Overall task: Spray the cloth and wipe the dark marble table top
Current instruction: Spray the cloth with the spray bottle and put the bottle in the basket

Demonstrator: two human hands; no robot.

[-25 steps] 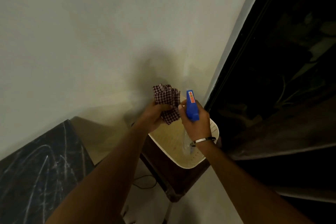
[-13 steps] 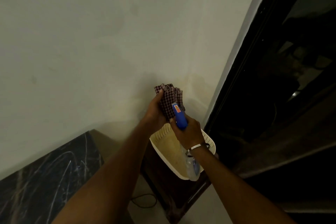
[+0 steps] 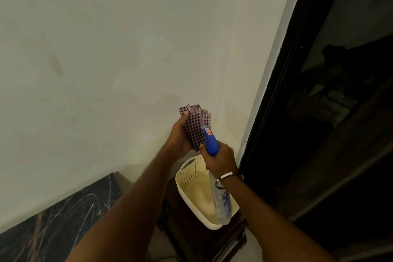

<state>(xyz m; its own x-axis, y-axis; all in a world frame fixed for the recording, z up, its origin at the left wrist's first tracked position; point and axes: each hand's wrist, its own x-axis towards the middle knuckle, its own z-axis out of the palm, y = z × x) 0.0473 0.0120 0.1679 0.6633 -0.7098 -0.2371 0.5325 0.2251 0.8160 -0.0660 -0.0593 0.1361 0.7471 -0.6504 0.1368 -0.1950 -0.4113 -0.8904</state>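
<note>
Presently, items as they stand:

Left hand (image 3: 179, 136): raised before the pale wall (image 3: 127, 49), fingers (image 3: 184, 117) closed on a bunched checked cloth (image 3: 195, 127). The cloth is held upright, its folded edges fanned above the thumb, well clear of any surface.

Right hand (image 3: 219, 158): fingers wrapped tight round the neck of a spray bottle (image 3: 210, 141). Blue trigger head points up and towards the cloth, its nozzle just beside or touching the fabric; which, cannot be told. The clear body of the bottle hangs down under the wrist, over the basket. A metal bangle (image 3: 226, 176) sits on that wrist.

Basket (image 3: 188, 173): cream, perforated, standing on a dark wooden stand (image 3: 182, 227) below both hands. Its contents cannot be made out.

Worktop (image 3: 53, 223): dark marble with pale veining, at the lower left, against the wall, well apart from cloth and bottle. Only its near corner shows.

Dark doorway or glass panel (image 3: 340, 112): right side, contents unclear.

Step in hand, as judged: spraying the cloth; no mist is visible, so whether the trigger is pressed cannot be told. Wiping is not yet begun.

Next move calls for: putting the bottle down, probably in the basket, then turning left and bringing the dampened cloth flat onto the worktop.
</note>
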